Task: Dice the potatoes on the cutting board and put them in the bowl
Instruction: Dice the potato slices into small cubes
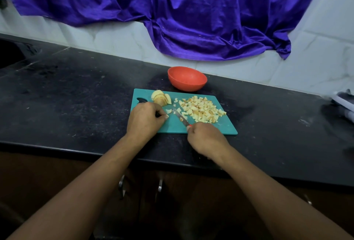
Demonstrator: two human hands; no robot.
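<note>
Right hand (pixel 206 138) grips a red-handled steel knife (pixel 180 118). Whether the curled left hand (pixel 146 120) holds anything is unclear. Pale diced potatoes (pixel 202 109) lie just beyond the right hand.

This is a kitchen, most likely in a home. A long black speckled stone counter (pixel 76 90) runs along a wall of pale marbled tiles (pixel 316 63), with dark brown wooden cabinet doors (pixel 141 203) and metal handles (pixel 121 184) beneath it. A teal plastic cutting board (pixel 226 125) carrying diced potato pieces (pixel 203 110) lies before a round orange bowl (pixel 187 80). The dark recess (pixel 9 53) at far left may be a sink.
</note>
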